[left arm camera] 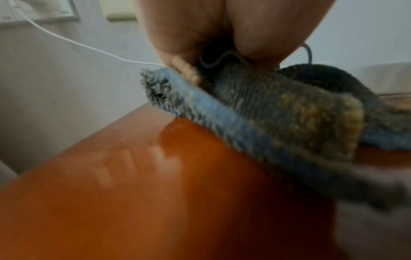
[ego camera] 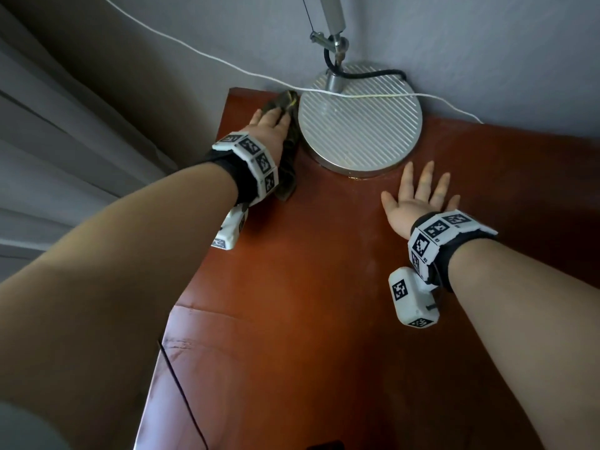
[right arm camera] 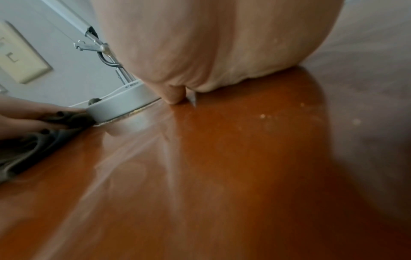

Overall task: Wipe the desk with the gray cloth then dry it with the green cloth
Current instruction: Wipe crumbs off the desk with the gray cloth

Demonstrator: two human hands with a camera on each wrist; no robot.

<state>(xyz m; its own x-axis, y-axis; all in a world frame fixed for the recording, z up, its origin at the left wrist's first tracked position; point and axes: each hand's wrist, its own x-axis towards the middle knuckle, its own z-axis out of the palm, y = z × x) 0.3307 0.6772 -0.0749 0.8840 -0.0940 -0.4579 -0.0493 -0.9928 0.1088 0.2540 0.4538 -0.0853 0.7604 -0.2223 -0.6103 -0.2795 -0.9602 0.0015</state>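
Observation:
The dark gray cloth (ego camera: 287,180) lies bunched on the red-brown desk (ego camera: 324,287) at its far left corner, right against the lamp base. My left hand (ego camera: 269,120) presses down on it with fingers stretched forward. In the left wrist view the cloth (left arm camera: 289,109) is folded under my palm (left arm camera: 200,26). My right hand (ego camera: 418,196) rests flat on the desk just in front of the lamp base, fingers spread, holding nothing. The right wrist view shows the same palm (right arm camera: 222,44) on the wood and the cloth (right arm camera: 33,146) at far left. No green cloth is in view.
A round ribbed metal lamp base (ego camera: 360,125) with its stem stands at the desk's back edge against the wall. A white cable (ego camera: 194,50) runs across it. A thin black cable (ego camera: 181,384) hangs at the desk's left edge. Curtains (ego camera: 65,125) hang at left.

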